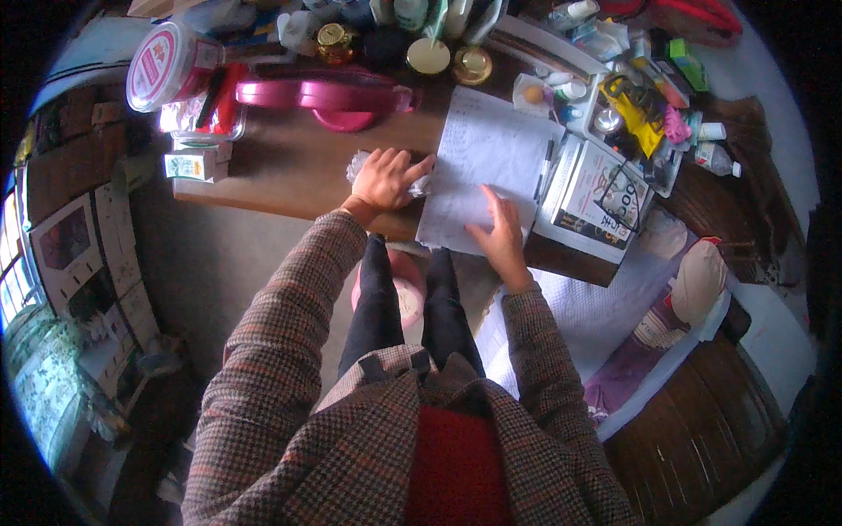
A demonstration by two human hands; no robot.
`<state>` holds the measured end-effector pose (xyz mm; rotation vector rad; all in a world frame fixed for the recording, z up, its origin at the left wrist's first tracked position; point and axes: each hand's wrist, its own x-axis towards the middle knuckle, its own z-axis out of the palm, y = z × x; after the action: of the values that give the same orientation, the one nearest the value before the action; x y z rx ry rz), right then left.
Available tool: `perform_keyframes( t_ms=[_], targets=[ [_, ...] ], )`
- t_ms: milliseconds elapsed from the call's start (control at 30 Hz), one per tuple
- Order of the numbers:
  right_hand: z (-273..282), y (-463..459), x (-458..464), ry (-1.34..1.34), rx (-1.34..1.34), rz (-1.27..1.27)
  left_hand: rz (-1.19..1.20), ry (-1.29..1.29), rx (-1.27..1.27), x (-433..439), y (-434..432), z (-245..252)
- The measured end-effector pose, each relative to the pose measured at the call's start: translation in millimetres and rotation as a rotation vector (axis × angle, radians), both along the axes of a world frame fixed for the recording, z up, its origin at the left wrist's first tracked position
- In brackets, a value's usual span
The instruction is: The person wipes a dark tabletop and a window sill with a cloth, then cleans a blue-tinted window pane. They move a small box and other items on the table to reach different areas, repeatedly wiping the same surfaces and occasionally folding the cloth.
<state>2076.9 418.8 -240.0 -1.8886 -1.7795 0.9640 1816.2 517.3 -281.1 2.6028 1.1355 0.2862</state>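
My left hand lies palm down over a crumpled whitish wad on the brown wooden desktop. Paper or cloth, I cannot tell which it is made of. Its index finger reaches towards the left edge of a stack of white paper that bears handwriting. My right hand rests on the lower right of that paper, thumb and index finger apart, with nothing in it. A dark pen lies along the paper's right edge.
Pink headband-like plastic object, lidded tub and small white boxes stand to the left. Books with eyeglasses on top lie right, near a cluttered white tray. Bottles and gold-lidded jars line the back. Below is a pink stool.
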Motion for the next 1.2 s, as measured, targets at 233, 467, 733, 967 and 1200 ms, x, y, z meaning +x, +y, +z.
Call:
perform_keyframes(
  t_ms=[233,467,733,967,1200],
  targets=[
    [-9.1,-5.0,-12.9,-0.220,0.050,-0.008,0.006,0.000,0.033,0.7,0.3,1.0],
    [-10.0,-6.0,-13.2,-0.203,0.043,-0.027,-0.002,0.037,0.010,-2.6,-1.5,-7.1],
    [-11.0,-4.9,-12.1,-0.192,0.067,-0.018,0.006,-0.008,0.032,-0.3,0.3,-1.4],
    [-11.5,-6.1,-13.1,-0.223,0.057,-0.014,0.006,0.005,0.001,0.5,0.6,2.7],
    [-15.4,-5.3,-9.5,-0.174,0.115,-0.001,0.004,0.020,0.011,0.5,0.8,3.4]
  ],
)
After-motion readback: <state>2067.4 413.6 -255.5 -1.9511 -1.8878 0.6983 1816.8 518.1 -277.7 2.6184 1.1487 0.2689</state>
